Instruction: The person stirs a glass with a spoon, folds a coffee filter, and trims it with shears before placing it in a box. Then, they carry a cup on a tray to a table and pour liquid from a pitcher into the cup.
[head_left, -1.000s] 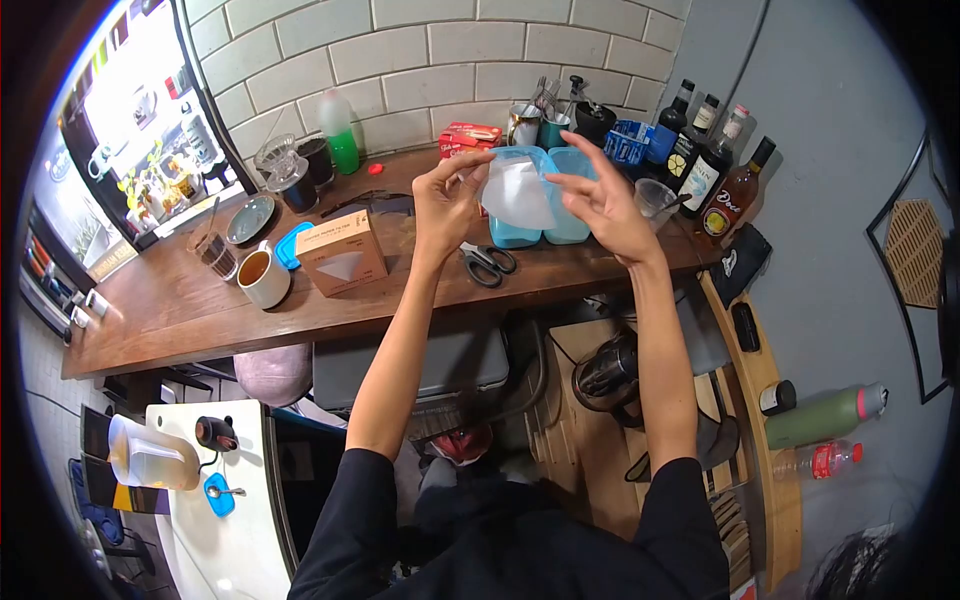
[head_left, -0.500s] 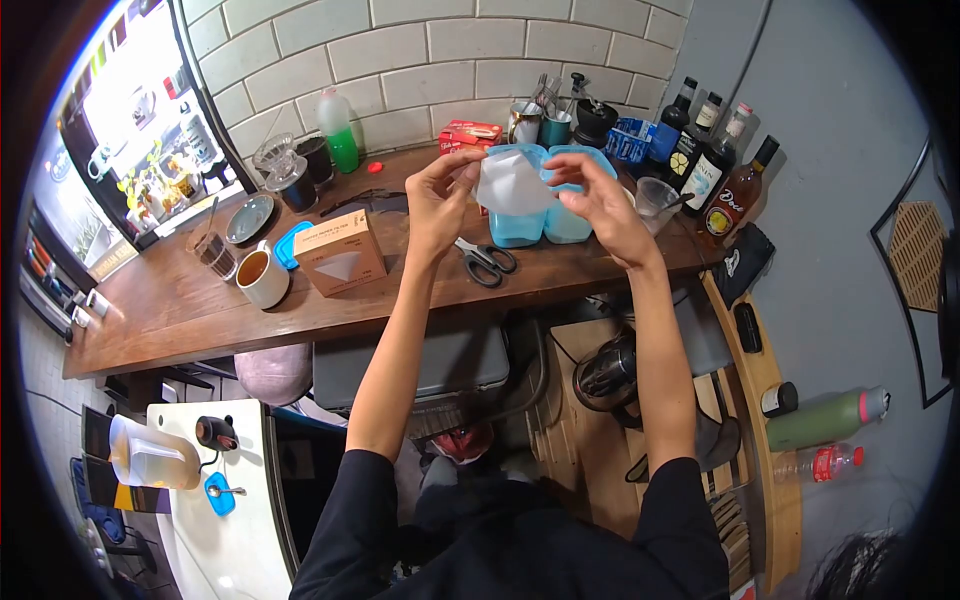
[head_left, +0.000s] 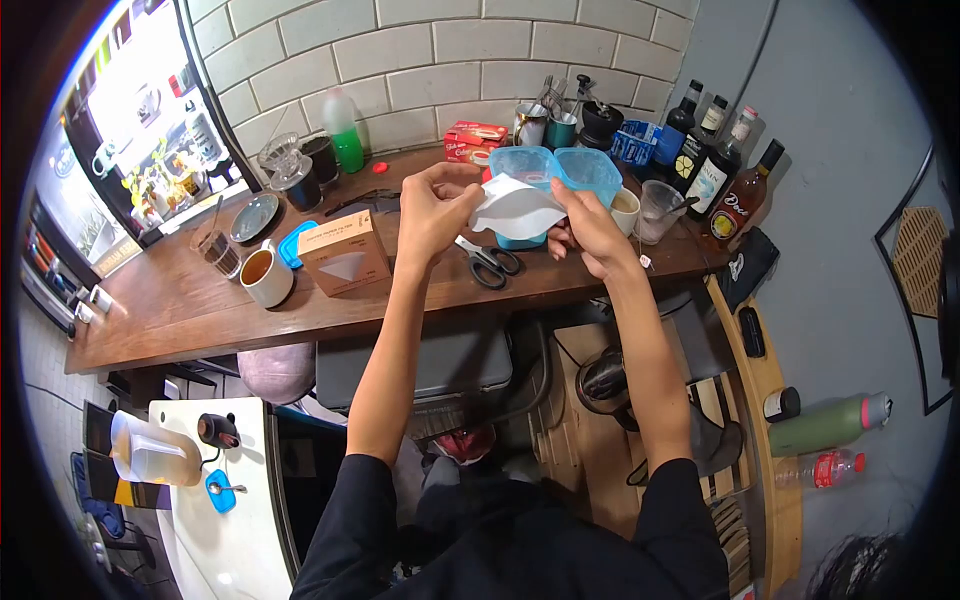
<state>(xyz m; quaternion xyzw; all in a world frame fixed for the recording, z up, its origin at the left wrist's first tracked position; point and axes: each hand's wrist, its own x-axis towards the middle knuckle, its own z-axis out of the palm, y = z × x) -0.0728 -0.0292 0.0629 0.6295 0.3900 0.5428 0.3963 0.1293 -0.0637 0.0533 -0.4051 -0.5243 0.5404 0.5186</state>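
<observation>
A white paper coffee filter is held up between my two hands, its top edge slightly parted. My left hand pinches its left side, and my right hand grips its right side with the thumb on the near face. Just behind the filter stand two blue translucent containers, partly hidden by it and by my right hand. Below my left hand, black-handled scissors lie on the wooden counter. To the left stands a brown coffee filter box.
A mug of tea, a glass and a grey saucer stand on the left. Several bottles line the right wall beside a plastic cup. A red box and a grinder are at the back.
My right hand has closed onto the filter's right side, where it was spread apart before. The filter has tipped and come a little lower, and its top edge has parted.
</observation>
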